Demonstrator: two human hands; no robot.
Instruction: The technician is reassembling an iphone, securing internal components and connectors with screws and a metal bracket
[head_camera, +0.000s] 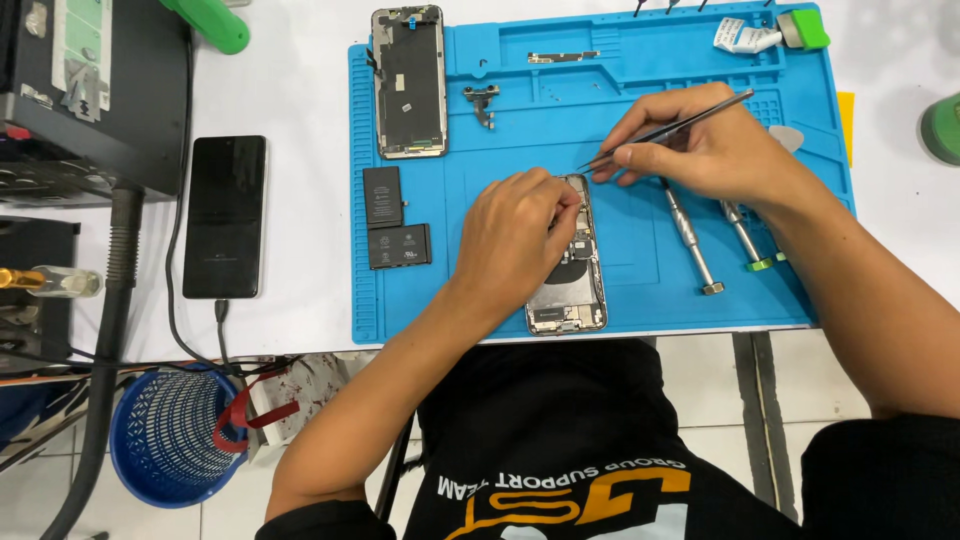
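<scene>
Left hand (515, 235): your fingers are pressed down on the opened phone body (570, 270), grip closed over its upper left edge. Keep that pressure flat so the frame does not slide on the blue mat (640, 270).
Phone body: it lies upright on the mat near the front edge of the desk (300, 100), back open, with a dark round coil, metal shields and a connector block at the bottom showing. The top part is hidden under your fingers.
Right hand (705, 145): your grip is clamped on the tweezers (665, 130), tips closed together just at the phone's top right corner. Rest the heel of your hand on the mat, and come in low and slow so the tips do not skid across the board.
Beside your right hand: two screwdrivers (690, 240) lie on the mat, near your wrist.
Left of the phone: an L-shaped black battery (395, 225).
Far side: the removed screen (410, 85) lies face down, a small camera part (482, 100) just beside it.
</scene>
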